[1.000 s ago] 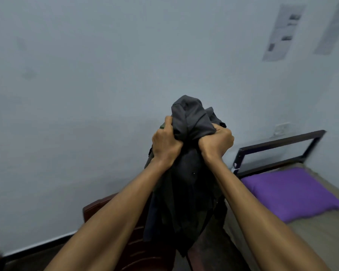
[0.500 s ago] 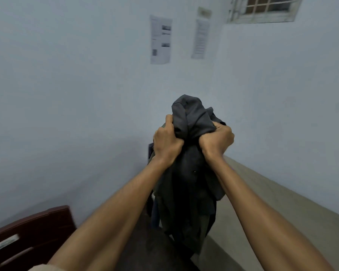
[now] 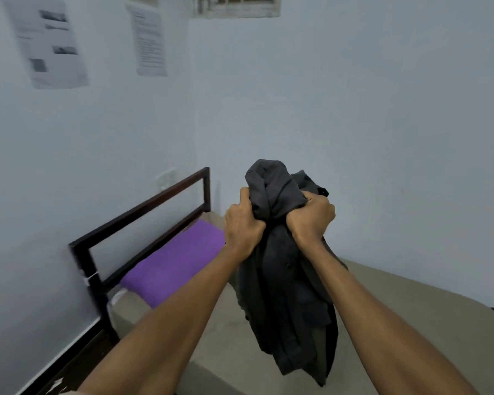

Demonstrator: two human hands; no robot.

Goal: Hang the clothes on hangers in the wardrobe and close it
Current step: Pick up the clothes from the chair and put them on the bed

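You have turned since a moment ago: the dark wooden chair has gone from view, and the bed point(image 3: 411, 323) with its purple pillow point(image 3: 177, 263) now lies below and to the left of your hands, which suggests you are still carrying the load and no wardrobe or hanger is yet in sight. Your left hand point(image 3: 244, 225) and right hand point(image 3: 311, 218) both clench the bundle of dark clothes point(image 3: 285, 295), which bunches above your fists and hangs down between your forearms.
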